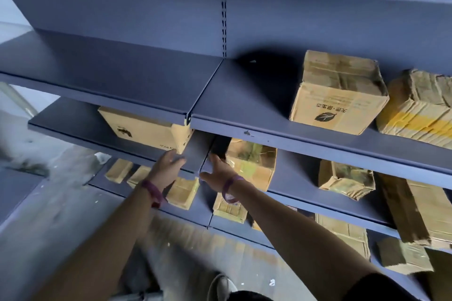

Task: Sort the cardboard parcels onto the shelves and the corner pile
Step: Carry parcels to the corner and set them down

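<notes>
A long cardboard parcel lies on the second grey shelf, partly hidden under the shelf above. My left hand is open just in front of its near corner, fingers spread, holding nothing. My right hand is open at the same shelf's front edge, beside a worn taped parcel. The gap between the two parcels lies ahead of both hands. Purple bands ring both wrists.
The upper shelf carries a leaf-printed box and a yellow-taped parcel at right. Lower shelves hold several small and crumpled parcels. A tall brown carton leans at right. Concrete floor lies at left.
</notes>
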